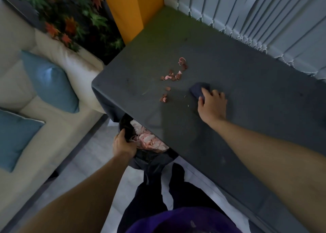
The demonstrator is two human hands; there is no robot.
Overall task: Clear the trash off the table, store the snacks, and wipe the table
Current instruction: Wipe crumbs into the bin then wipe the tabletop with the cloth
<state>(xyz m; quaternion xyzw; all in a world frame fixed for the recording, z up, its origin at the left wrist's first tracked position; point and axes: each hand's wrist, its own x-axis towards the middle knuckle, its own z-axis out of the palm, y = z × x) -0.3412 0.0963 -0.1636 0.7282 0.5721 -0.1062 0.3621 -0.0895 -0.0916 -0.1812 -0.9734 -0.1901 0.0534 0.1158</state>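
Observation:
Several brown and pink scraps of trash (172, 77) lie scattered on the dark grey table (229, 59), left of my right hand. My right hand (212, 105) grips a dark blue cloth (199, 90) and holds it down on the tabletop. Below the table's near-left edge, my left hand (123, 144) grips the rim of a black bin bag (155, 160). Crumpled pink and white waste (148, 141) fills the bag's mouth, partly hidden under the table edge.
A cream sofa (58, 141) with blue cushions (51, 82) stands close on the left. Vertical blinds (264, 17) run along the table's far side. An orange panel (130, 12) and leafy wall decor (70, 17) sit behind. My legs stand on the pale floor below.

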